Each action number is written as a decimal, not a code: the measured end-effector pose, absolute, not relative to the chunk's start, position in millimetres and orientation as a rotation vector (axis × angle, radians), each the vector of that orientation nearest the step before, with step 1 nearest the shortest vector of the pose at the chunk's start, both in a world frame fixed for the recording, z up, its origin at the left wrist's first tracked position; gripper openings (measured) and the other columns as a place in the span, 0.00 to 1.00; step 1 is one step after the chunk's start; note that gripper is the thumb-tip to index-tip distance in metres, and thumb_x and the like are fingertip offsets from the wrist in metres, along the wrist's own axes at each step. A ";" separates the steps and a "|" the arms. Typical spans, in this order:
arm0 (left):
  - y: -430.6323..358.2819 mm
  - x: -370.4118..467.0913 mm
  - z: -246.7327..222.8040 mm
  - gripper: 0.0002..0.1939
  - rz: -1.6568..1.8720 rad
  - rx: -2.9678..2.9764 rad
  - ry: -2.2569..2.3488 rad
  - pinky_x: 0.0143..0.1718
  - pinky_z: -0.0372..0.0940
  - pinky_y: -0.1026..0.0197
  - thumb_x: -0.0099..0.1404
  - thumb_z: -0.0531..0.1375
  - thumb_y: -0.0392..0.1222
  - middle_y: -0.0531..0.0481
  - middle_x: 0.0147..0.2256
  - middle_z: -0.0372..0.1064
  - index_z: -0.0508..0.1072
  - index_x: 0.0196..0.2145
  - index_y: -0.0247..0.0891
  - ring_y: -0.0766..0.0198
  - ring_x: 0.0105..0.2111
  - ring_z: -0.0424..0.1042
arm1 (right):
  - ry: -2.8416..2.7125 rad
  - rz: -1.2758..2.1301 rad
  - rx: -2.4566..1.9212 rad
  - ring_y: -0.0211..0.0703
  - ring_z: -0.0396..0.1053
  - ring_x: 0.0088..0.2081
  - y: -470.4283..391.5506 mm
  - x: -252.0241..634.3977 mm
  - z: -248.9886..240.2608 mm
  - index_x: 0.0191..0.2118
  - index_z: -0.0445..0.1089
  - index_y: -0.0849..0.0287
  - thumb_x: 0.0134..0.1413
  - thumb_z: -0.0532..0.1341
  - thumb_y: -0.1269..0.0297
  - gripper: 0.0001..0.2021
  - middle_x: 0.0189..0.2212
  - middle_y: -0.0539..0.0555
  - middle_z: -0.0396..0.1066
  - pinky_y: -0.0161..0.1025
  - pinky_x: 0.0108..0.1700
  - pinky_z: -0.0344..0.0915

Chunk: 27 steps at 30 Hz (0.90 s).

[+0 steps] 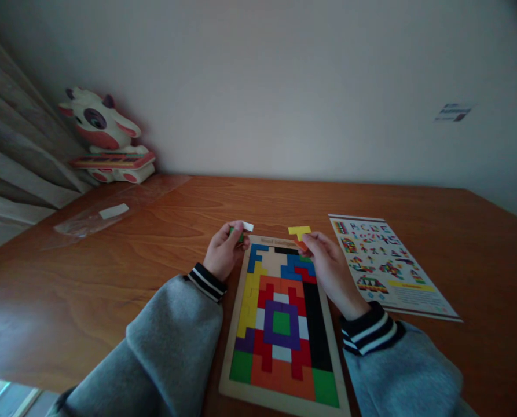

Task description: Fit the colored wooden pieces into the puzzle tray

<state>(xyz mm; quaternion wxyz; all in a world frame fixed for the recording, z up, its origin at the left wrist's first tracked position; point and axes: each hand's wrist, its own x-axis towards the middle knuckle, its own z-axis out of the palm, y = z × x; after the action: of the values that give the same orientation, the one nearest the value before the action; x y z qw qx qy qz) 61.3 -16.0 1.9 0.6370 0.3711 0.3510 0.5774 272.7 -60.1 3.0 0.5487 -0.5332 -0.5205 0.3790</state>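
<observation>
A wooden block puzzle board (236, 379) lies on the table, mostly filled with coloured pieces around a purple ring with a green middle. Bare wood (272, 262) shows near its top. Just above the board's upper left corner, my left hand (226, 250) is closed on a white puzzle piece (248, 226) and a green puzzle piece (239, 237), the green one mostly covered by fingers. My right hand (327, 263), over the upper right side, pinches a yellow T-shaped puzzle piece (300, 230) together with an orange puzzle piece (300, 245), partly hidden.
A printed pattern sheet (392, 266) lies right of the board. Clear plastic wrapping (84, 223) with a white label is on the left of the wooden table (162, 255). A toy cow with a keyboard (108, 136) stands at the back left, beside a curtain (19, 133).
</observation>
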 end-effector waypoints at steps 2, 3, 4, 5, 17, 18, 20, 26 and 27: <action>-10.1 57.6 5.7 0.05 1.311 0.577 0.776 0.26 0.66 0.71 0.64 0.61 0.38 0.49 0.31 0.72 0.71 0.34 0.33 0.72 0.26 0.69 | -1.264 0.941 -1.258 0.42 0.69 0.32 -60.7 273.1 4.6 0.29 0.67 0.55 0.60 0.56 0.50 0.15 0.27 0.50 0.69 0.38 0.36 0.66; -7.8 55.7 7.7 0.04 1.272 0.486 0.784 0.27 0.68 0.71 0.65 0.59 0.36 0.47 0.31 0.73 0.71 0.34 0.31 0.71 0.27 0.71 | -1.299 0.970 -1.265 0.42 0.68 0.32 -61.7 272.6 6.5 0.29 0.67 0.55 0.59 0.56 0.51 0.15 0.27 0.50 0.69 0.38 0.35 0.66; -6.1 54.1 9.7 0.05 1.228 0.421 0.798 0.28 0.70 0.70 0.66 0.56 0.34 0.44 0.32 0.73 0.71 0.34 0.30 0.69 0.28 0.72 | -1.339 0.995 -1.276 0.42 0.68 0.32 -63.1 271.8 8.8 0.29 0.68 0.56 0.59 0.57 0.51 0.14 0.27 0.50 0.69 0.38 0.35 0.65; -5.2 52.7 11.5 0.07 1.189 0.379 0.808 0.30 0.71 0.69 0.67 0.54 0.33 0.42 0.33 0.73 0.71 0.34 0.29 0.68 0.29 0.73 | -1.376 1.015 -1.288 0.42 0.68 0.31 -64.5 270.9 11.0 0.29 0.68 0.56 0.58 0.58 0.51 0.14 0.27 0.50 0.69 0.38 0.34 0.65; -14.8 58.3 14.6 0.05 0.983 0.469 0.769 0.30 0.72 0.67 0.61 0.56 0.31 0.44 0.31 0.73 0.71 0.35 0.30 0.67 0.29 0.74 | -1.589 1.011 -1.275 0.44 0.73 0.38 -62.1 271.5 0.5 0.38 0.74 0.56 0.57 0.61 0.53 0.12 0.37 0.54 0.76 0.42 0.41 0.69; -15.0 58.3 14.3 0.10 0.982 0.469 0.750 0.38 0.73 0.64 0.59 0.55 0.28 0.40 0.36 0.74 0.71 0.39 0.29 0.63 0.34 0.76 | -1.607 1.006 -1.267 0.43 0.73 0.37 -62.0 271.1 0.0 0.38 0.74 0.56 0.58 0.61 0.54 0.12 0.37 0.54 0.76 0.41 0.41 0.68; -15.2 57.7 13.5 0.20 1.011 0.494 0.699 0.51 0.69 0.58 0.53 0.53 0.22 0.36 0.44 0.73 0.69 0.44 0.28 0.57 0.45 0.76 | -1.627 0.971 -1.268 0.43 0.73 0.36 -62.3 270.7 -0.1 0.38 0.74 0.57 0.58 0.61 0.54 0.12 0.36 0.54 0.76 0.41 0.40 0.68; -16.2 57.5 3.7 0.19 1.107 0.688 0.675 0.59 0.60 0.52 0.61 0.58 0.26 0.35 0.50 0.71 0.65 0.50 0.30 0.54 0.52 0.71 | -1.537 0.887 -1.379 0.44 0.73 0.34 -61.5 277.4 2.1 0.37 0.74 0.58 0.57 0.61 0.52 0.14 0.34 0.55 0.77 0.40 0.35 0.69; -16.7 58.2 1.4 0.18 1.117 0.730 0.671 0.58 0.61 0.53 0.62 0.59 0.27 0.36 0.50 0.71 0.66 0.49 0.31 0.55 0.52 0.72 | -1.514 0.882 -1.392 0.44 0.74 0.34 -60.7 279.4 2.0 0.37 0.74 0.58 0.56 0.62 0.51 0.14 0.34 0.55 0.77 0.40 0.35 0.69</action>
<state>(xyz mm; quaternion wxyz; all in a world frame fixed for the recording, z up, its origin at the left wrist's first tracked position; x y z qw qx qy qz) 58.2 -16.7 1.4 0.7338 0.3322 0.3052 0.5080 279.4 -60.7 2.0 0.4368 -0.5595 -0.6087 0.3544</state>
